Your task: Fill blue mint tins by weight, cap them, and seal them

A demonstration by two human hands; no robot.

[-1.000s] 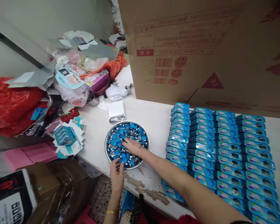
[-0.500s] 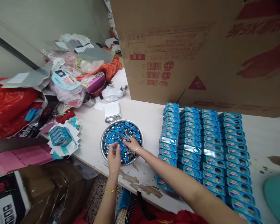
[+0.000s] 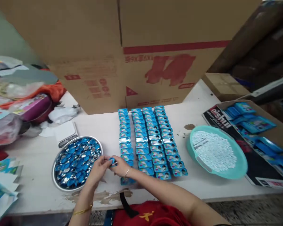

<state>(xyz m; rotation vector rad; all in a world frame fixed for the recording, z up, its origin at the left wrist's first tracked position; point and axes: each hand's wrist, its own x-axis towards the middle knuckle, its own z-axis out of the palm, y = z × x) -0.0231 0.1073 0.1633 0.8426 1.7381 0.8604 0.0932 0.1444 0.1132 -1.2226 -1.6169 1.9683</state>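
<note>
Between the steel bowl and the blue boxes, my left hand (image 3: 99, 169) and my right hand (image 3: 120, 167) meet fingertip to fingertip. A small round blue cap (image 3: 112, 160) with a silvery edge is pinched there; the right fingers curl round it and the left fingertips press at its side. Whether more caps sit inside the right hand is hidden. To the left, the round steel bowl (image 3: 53, 175) is full of similar blue and silver caps (image 3: 77, 161). Just beyond my right hand stand rows of small blue boxes (image 3: 143, 149), several with a dark round opening on top.
A turquoise basin (image 3: 241, 169) of small white pieces stands at the right, beside an open carton (image 3: 281, 116) of blue packs. Large cardboard boxes (image 3: 103, 69) wall off the back. A white scale (image 3: 65, 131) sits behind the bowl, near bags and clutter at the left.
My view has swung to the right, bringing the basin and carton in. Both hands have left the bowl of caps and come together at its right, by the box rows, with a blue cap.
</note>
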